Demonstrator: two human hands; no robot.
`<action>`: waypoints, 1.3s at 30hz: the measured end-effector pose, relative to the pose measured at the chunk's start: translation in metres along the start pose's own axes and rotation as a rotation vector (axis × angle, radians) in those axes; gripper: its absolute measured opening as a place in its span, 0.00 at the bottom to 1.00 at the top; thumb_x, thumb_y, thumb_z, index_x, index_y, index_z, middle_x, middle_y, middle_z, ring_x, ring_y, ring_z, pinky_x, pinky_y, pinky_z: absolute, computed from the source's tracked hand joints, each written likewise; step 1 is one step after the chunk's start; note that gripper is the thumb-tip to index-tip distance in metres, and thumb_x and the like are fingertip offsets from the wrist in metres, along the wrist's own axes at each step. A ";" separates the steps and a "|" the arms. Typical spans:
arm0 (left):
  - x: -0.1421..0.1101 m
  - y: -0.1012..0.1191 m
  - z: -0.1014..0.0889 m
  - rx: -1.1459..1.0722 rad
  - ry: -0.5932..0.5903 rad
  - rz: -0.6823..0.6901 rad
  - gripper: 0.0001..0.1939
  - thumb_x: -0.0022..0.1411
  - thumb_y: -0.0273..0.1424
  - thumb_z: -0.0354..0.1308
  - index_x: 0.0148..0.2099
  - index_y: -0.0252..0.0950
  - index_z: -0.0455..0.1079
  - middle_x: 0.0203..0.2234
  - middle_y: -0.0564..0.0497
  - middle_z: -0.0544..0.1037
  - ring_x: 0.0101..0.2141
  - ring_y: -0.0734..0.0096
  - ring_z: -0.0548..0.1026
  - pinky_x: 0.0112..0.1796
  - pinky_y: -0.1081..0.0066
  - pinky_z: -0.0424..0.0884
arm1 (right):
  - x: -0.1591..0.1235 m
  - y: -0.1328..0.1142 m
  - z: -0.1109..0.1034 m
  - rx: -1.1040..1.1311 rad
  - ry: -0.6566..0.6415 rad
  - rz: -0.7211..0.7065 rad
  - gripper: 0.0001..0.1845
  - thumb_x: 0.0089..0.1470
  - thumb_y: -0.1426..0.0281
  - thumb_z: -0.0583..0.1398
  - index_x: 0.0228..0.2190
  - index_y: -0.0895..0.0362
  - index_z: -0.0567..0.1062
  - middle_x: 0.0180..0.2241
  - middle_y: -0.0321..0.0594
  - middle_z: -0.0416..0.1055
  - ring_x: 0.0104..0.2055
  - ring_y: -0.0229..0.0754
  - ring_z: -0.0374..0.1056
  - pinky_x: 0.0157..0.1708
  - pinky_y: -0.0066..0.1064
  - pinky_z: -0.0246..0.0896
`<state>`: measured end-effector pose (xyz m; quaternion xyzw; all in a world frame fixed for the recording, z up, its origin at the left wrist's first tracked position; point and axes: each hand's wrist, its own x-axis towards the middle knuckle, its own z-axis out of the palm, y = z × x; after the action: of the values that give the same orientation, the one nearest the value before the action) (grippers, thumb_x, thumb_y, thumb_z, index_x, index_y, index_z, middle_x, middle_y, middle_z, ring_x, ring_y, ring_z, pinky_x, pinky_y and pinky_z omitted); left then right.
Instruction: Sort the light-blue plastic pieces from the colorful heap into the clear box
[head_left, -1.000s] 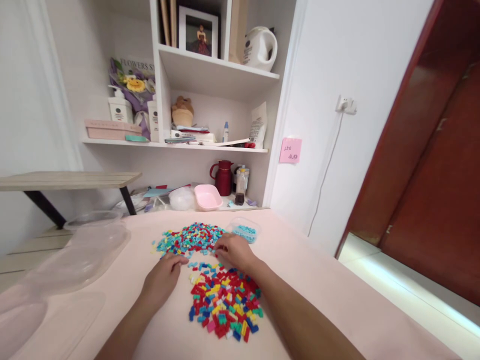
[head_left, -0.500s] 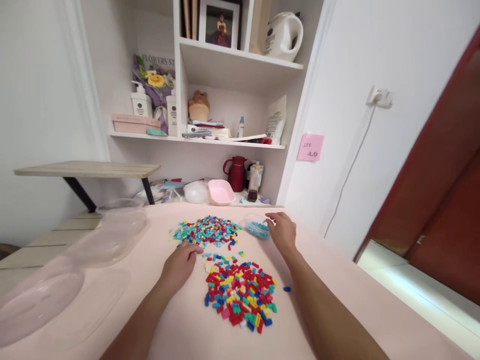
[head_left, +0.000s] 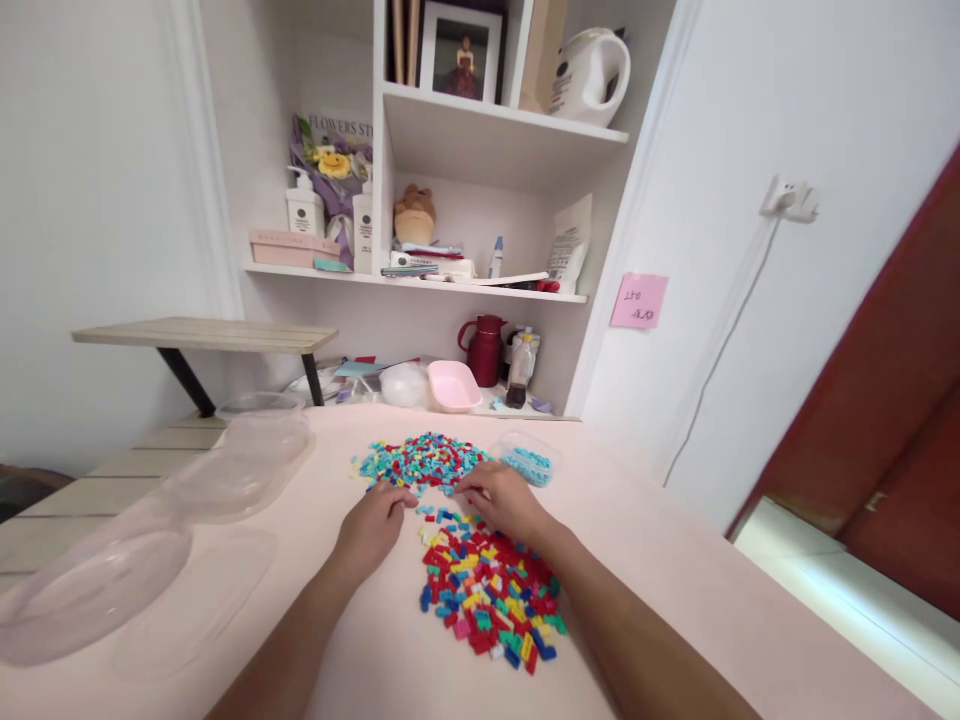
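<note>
Two heaps of small coloured bricks lie on the pink table [head_left: 675, 600]. The far heap [head_left: 420, 460] is mostly light blue mixed with red. The near heap [head_left: 487, 595] is red, yellow, blue and green. My left hand [head_left: 375, 525] rests knuckles up between the heaps, fingers curled with the tips at the far heap's near edge. My right hand [head_left: 502, 498] lies beside it, fingers pinched on the bricks at that same edge. What either hand holds is too small to make out. A small clear tub [head_left: 529, 462] of light blue bricks sits just right of the far heap.
Clear plastic containers and lids [head_left: 232, 470] lie on the table's left side. Behind the table is a shelf with a pink bowl [head_left: 454, 385], a dark red jug [head_left: 486, 350] and a bottle [head_left: 519, 370]. A wooden bench [head_left: 202, 335] stands at the left.
My right hand reached out to the small clear tub half a second ago and has come back to the gap between the heaps. My left hand stayed put. The camera turned left.
</note>
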<state>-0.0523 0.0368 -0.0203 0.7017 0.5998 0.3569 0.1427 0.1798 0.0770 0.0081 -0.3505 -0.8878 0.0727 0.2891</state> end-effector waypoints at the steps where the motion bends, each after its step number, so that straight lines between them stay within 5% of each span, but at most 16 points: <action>1: 0.000 0.000 0.000 0.000 0.001 0.002 0.17 0.59 0.24 0.46 0.37 0.42 0.76 0.38 0.52 0.76 0.42 0.69 0.74 0.44 0.69 0.67 | 0.000 -0.001 0.001 -0.014 -0.029 -0.014 0.14 0.51 0.77 0.56 0.35 0.52 0.79 0.35 0.38 0.77 0.40 0.41 0.70 0.44 0.31 0.61; 9: -0.001 -0.001 0.001 -0.003 0.008 0.014 0.17 0.59 0.24 0.47 0.37 0.43 0.76 0.38 0.53 0.77 0.42 0.70 0.74 0.44 0.70 0.67 | -0.007 -0.013 -0.004 0.083 -0.189 -0.090 0.15 0.53 0.74 0.55 0.38 0.50 0.79 0.37 0.36 0.77 0.40 0.40 0.70 0.43 0.30 0.62; 18: -0.002 -0.003 0.002 0.005 0.013 0.029 0.16 0.59 0.24 0.47 0.36 0.43 0.76 0.37 0.53 0.77 0.41 0.70 0.75 0.43 0.71 0.67 | -0.005 0.002 0.009 0.042 -0.059 0.012 0.14 0.53 0.74 0.56 0.37 0.50 0.79 0.36 0.38 0.75 0.39 0.40 0.70 0.41 0.30 0.62; 26: -0.001 -0.003 0.003 0.018 -0.001 0.024 0.16 0.60 0.24 0.46 0.37 0.43 0.76 0.39 0.52 0.76 0.42 0.69 0.74 0.43 0.71 0.67 | 0.000 -0.007 0.022 -0.108 -0.078 -0.016 0.16 0.54 0.74 0.56 0.41 0.47 0.77 0.38 0.38 0.72 0.41 0.40 0.68 0.41 0.27 0.60; 33: -0.001 -0.003 0.003 0.026 -0.006 0.009 0.16 0.60 0.23 0.46 0.37 0.42 0.75 0.39 0.53 0.76 0.42 0.71 0.74 0.43 0.72 0.66 | -0.001 -0.005 0.015 -0.029 -0.129 0.080 0.13 0.54 0.74 0.54 0.34 0.53 0.78 0.34 0.36 0.76 0.37 0.39 0.69 0.38 0.27 0.59; 36: -0.001 -0.003 0.003 0.026 -0.003 0.004 0.16 0.60 0.23 0.46 0.37 0.42 0.75 0.39 0.53 0.76 0.42 0.71 0.74 0.43 0.72 0.66 | -0.003 -0.004 0.012 0.068 -0.158 0.140 0.15 0.56 0.71 0.52 0.40 0.52 0.77 0.27 0.34 0.75 0.28 0.37 0.68 0.31 0.26 0.59; 39: -0.002 -0.002 0.003 0.027 0.002 0.003 0.16 0.60 0.23 0.47 0.37 0.42 0.75 0.38 0.53 0.76 0.42 0.70 0.74 0.43 0.72 0.66 | 0.000 -0.004 0.015 -0.012 -0.073 0.130 0.18 0.58 0.67 0.52 0.49 0.48 0.72 0.32 0.35 0.75 0.33 0.39 0.68 0.35 0.27 0.59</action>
<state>-0.0521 0.0364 -0.0241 0.7041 0.6036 0.3499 0.1322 0.1691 0.0750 -0.0035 -0.4064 -0.8734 0.0990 0.2493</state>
